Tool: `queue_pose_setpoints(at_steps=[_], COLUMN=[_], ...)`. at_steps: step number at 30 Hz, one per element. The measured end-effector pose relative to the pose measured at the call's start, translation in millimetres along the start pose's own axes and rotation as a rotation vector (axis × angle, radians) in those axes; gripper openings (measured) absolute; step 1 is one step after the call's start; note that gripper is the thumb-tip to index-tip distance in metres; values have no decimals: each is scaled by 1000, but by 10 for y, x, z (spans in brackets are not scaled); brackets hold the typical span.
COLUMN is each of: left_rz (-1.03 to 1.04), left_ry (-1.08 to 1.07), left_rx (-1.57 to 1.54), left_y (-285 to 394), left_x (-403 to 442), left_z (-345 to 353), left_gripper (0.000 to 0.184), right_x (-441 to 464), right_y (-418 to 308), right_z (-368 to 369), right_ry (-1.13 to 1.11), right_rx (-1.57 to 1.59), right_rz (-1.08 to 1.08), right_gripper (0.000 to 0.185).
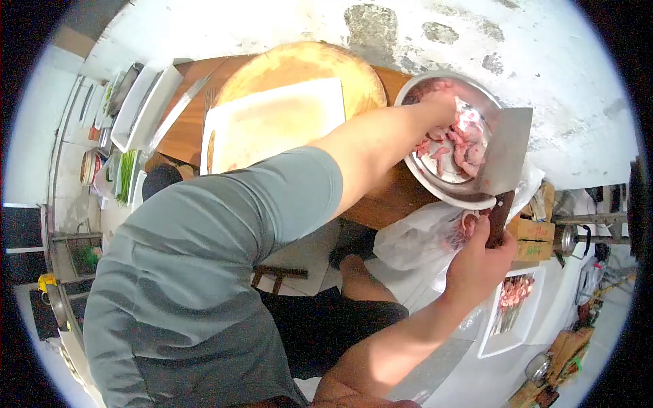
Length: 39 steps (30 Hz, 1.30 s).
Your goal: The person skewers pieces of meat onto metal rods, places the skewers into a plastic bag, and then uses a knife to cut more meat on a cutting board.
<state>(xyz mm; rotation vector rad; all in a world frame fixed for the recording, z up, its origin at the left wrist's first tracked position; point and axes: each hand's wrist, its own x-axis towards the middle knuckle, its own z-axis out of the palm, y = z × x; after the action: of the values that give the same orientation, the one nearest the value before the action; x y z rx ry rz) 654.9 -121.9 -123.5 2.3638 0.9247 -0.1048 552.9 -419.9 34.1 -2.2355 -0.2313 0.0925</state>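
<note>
Firm grip on the right: the right hand (pixel 481 257) has its fingers wrapped round the dark handle of a cleaver (pixel 509 146), and that broad blade stands up across the right rim of a metal bowl (pixel 447 168)! Over to the left hand (pixel 439 105), and it's down inside the bowl on the far side, right against the raw meat (pixel 468 146); whether its fingers are closed on a piece, I cannot tell. The meat itself, pink and pale, lies in chunks mostly along the right half of the bowl.

Left of the bowl, a round wooden chopping block (pixel 306 58) sits at the far side of the brown table (pixel 401 194), with a white cutting board (pixel 275 122) overlapping its near part. A translucent plastic bag (pixel 408 243) bunches just on the near side of the bowl. Nearer and to the right, a white tray (pixel 487 345) carries skewered meat (pixel 515 294). Cardboard boxes (pixel 532 232) are stacked beyond it!
</note>
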Motion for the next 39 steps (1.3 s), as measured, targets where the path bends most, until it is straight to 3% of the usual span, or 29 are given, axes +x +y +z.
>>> queue_pose_setpoints(at_steps=[1, 4, 7, 10, 13, 17, 22, 25, 30, 33, 39], left_rz=[-14, 86, 216, 363, 272, 206, 109, 165, 182, 195, 360], left_ry=[-70, 180, 142, 263, 158, -64, -187, -181, 128, 378, 604], left_rx=[-22, 163, 45, -88, -320, -1093, -1716, -1765, -1480, -994, -185], left_y=[37, -35, -159, -166, -84, -293, -946, -1381, -1855, -2084, -2475], left_x=[-50, 25, 169, 49, -191, -554, -1043, -1458, -2230, -2678, -3357], left_z=[-74, 163, 266, 182, -257, -673, -1181, -1445, -1723, -1883, -1934], left_gripper=[69, 71, 65, 50, 56, 52, 38, 41, 36, 36, 38], right_x=[4, -15, -40, -22, 13, 31, -39, -86, -303, -452, -637], right_y=[14, 13, -20, -35, 11, 53, -53, -31, -195, -232, -270], right_z=[16, 13, -11, -18, 3, -22, -10, 93, 155, 280, 530], right_ry=[13, 22, 1, -4, -16, -22, -146, -54, -157, -125, -285], right_rx=[26, -6, 8, 30, 130, -25, 90, -51, -10, -78, -2], right_rz=[-27, -52, -9, 14, 79, 11, 76, -162, -241, -341, -431], right_gripper=[44, 44, 42, 41, 42, 51, 53, 50, 45, 46, 41])
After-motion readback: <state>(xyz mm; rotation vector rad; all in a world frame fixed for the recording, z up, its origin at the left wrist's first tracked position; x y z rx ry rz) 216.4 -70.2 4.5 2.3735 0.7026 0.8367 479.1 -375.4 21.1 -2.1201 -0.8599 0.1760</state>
